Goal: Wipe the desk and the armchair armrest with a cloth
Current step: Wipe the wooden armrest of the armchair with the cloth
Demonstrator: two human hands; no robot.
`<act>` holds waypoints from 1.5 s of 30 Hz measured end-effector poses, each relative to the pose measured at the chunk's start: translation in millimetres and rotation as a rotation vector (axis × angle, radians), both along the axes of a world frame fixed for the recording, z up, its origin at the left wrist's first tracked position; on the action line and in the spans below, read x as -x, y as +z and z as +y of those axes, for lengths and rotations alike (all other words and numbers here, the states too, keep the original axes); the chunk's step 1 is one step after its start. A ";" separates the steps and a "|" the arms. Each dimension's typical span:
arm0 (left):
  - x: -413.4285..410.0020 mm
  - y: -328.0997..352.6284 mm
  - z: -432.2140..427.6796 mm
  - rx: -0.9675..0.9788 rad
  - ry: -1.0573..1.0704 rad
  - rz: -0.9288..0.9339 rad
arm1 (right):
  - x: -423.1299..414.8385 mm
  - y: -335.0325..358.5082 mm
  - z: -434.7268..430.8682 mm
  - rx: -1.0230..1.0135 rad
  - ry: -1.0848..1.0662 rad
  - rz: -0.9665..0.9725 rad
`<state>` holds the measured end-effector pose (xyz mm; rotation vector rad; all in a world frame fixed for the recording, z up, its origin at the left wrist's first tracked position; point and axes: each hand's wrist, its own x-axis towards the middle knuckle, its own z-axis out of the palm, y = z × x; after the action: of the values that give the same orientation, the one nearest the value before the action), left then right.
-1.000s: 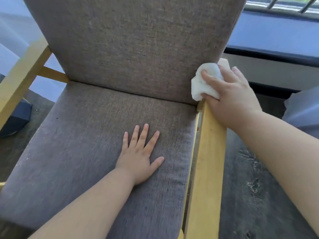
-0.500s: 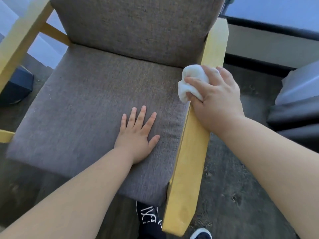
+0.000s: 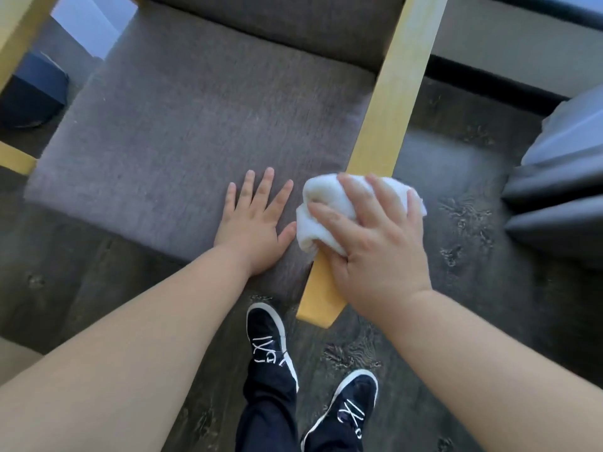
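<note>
Fingers of the right hand are curled over a bunched white cloth, pressing it onto the yellow wooden armrest near its front end. Beside it the left hand lies flat and spread, holding nothing, on the grey seat cushion close to the front edge, its thumb just beside the cloth, possibly touching it. Two dark sneakers stand on the dark wood-grain floor below.

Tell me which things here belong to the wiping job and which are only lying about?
Job: white cloth, right hand, wooden armrest.
Lying about: seat cushion, left hand, dark blue box, grey fabric.
</note>
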<state>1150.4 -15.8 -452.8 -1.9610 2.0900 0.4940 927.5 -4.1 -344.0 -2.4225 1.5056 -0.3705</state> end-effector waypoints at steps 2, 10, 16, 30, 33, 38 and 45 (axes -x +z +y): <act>1.1 -0.5 13.0 -0.016 -0.007 -0.004 | -2.1 0.2 20.1 0.033 0.016 -0.007; 0.1 12.3 64.6 -0.108 0.001 -0.003 | -5.5 -3.6 95.9 0.115 0.118 -0.015; -19.2 51.2 73.7 -0.197 -0.015 0.061 | -4.5 36.6 93.3 -0.012 0.201 -0.081; -200.4 74.3 2.5 -0.190 0.256 0.037 | -154.8 113.1 -62.1 -0.338 -0.116 -0.275; -269.9 67.1 -3.2 -0.197 0.267 -0.020 | -224.0 120.0 -112.6 -0.437 -0.173 -0.289; -357.2 48.4 2.9 -0.303 0.239 0.085 | -329.9 124.0 -192.3 -0.377 -0.217 -0.294; -380.3 29.2 2.5 -0.388 0.108 0.210 | -433.8 118.8 -292.8 -0.200 -0.090 -0.246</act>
<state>1530.7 -13.3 -423.6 -1.8607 1.8273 1.0797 1361.3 -296.9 -225.2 -2.0774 1.4688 -0.4913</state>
